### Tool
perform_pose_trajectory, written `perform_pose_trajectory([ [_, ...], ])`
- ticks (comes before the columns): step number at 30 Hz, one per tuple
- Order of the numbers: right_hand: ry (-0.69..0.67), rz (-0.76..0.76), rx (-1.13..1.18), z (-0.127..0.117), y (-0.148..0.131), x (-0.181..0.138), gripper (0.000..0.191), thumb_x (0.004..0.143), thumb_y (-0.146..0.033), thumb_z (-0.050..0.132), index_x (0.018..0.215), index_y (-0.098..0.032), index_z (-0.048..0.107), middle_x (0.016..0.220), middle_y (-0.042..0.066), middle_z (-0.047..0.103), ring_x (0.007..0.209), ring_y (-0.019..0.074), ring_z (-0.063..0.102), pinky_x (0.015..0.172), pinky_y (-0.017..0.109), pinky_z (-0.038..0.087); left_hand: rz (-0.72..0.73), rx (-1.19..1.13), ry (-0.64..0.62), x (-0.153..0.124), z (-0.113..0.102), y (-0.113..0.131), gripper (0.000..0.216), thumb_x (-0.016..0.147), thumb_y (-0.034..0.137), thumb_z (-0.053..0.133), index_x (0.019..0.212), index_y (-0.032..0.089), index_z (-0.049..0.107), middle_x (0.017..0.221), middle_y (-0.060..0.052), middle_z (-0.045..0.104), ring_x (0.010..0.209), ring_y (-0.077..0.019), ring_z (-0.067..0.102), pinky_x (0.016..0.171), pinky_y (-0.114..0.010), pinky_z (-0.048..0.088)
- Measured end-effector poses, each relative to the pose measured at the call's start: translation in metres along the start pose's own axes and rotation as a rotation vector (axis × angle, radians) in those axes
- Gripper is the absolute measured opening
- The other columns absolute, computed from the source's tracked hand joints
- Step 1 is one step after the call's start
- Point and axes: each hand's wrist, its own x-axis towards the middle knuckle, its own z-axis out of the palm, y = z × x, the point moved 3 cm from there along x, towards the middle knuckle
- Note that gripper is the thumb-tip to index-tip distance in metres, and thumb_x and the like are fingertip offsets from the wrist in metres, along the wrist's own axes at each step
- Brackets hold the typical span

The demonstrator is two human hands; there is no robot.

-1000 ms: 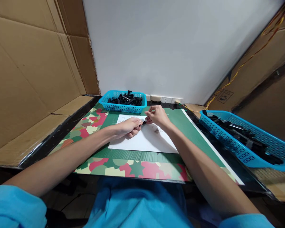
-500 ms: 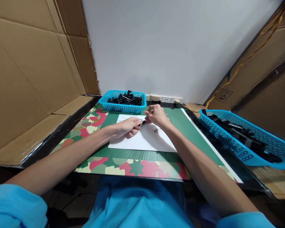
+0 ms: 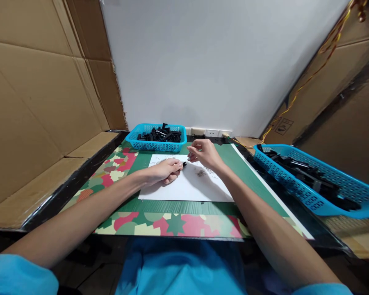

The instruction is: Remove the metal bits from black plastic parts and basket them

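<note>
My left hand (image 3: pixel 165 171) rests on a white sheet of paper (image 3: pixel 187 187), its fingers curled round a small black part (image 3: pixel 184 164) whose tip sticks out at the fingertips. My right hand (image 3: pixel 203 153) hovers just right of that part, fingers bent in a pinch near its tip, a small gap between them. What the right fingers hold, if anything, is too small to see. A little heap of dark shavings (image 3: pixel 200 173) lies on the paper below the right hand.
A blue basket (image 3: pixel 155 145) of black parts stands at the back of the green mat (image 3: pixel 249 172). A larger blue basket (image 3: pixel 313 196) with long black parts sits at the right. Cardboard walls rise on the left and right.
My right hand has drawn slightly back from the black part, which it was touching before. The view has tilted down a little. The left hand stays put.
</note>
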Motion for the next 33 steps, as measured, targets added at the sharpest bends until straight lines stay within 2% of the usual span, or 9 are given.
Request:
perform_pose_trajectory([
  [4,-0.116,-0.139,-0.352,-0.007,-0.013,-0.004,0.025,0.101,-0.031,0.060,0.086,-0.018,0.075,0.068,0.004,0.070,0.062,0.0150,0.061,0.062,0.028,0.045,0.003,0.059,-0.020,0.001,-0.002,-0.002,0.033,0.107,0.052,0.053,0.094,0.022,0.045,0.068,0.007,0.033,0.048,-0.0075,0.027,0.043,-0.022,0.019],
  [7,-0.209,-0.180,-0.500,-0.012,-0.014,-0.006,0.024,0.098,-0.024,0.058,0.085,-0.019,0.077,0.071,0.003,0.069,0.066,0.0151,0.055,0.063,0.029,0.037,0.002,0.107,-0.021,0.003,-0.003,-0.002,0.033,0.106,0.052,0.054,0.094,0.022,0.047,0.067,0.006,0.034,0.047,-0.0078,0.029,0.043,-0.023,0.021],
  [11,-0.307,-0.172,-0.542,-0.016,-0.007,-0.008,0.024,0.095,-0.021,0.059,0.077,-0.020,0.075,0.066,0.002,0.063,0.061,0.0139,0.045,0.060,0.031,0.030,0.033,0.158,-0.021,0.005,-0.003,-0.002,0.033,0.107,0.052,0.051,0.094,0.022,0.048,0.064,0.006,0.038,0.045,-0.0084,0.030,0.042,-0.024,0.023],
  [15,-0.322,-0.150,-0.561,-0.015,0.001,-0.008,0.022,0.093,-0.024,0.063,0.076,-0.019,0.076,0.062,0.000,0.059,0.056,0.0125,0.039,0.058,0.032,0.027,0.050,0.183,-0.038,0.007,-0.004,-0.005,0.032,0.107,0.052,0.051,0.095,0.023,0.049,0.061,0.006,0.038,0.043,-0.0090,0.030,0.042,-0.025,0.022],
  [27,-0.346,-0.116,-0.519,-0.010,0.009,-0.007,0.022,0.095,-0.030,0.063,0.087,-0.019,0.081,0.071,0.003,0.068,0.058,0.0125,0.048,0.059,0.030,0.031,0.035,0.165,-0.031,0.002,0.001,0.002,0.033,0.108,0.051,0.049,0.093,0.022,0.046,0.066,0.005,0.042,0.044,-0.0071,0.029,0.043,-0.025,0.019],
  [33,-0.416,-0.090,-0.561,-0.009,0.011,-0.006,0.025,0.097,-0.029,0.062,0.099,-0.017,0.083,0.076,0.006,0.071,0.061,0.0130,0.051,0.060,0.030,0.032,0.032,0.179,-0.037,0.003,-0.001,-0.001,0.036,0.110,0.053,0.045,0.091,0.023,0.043,0.057,0.009,0.032,0.043,-0.0084,0.028,0.044,-0.025,0.021],
])
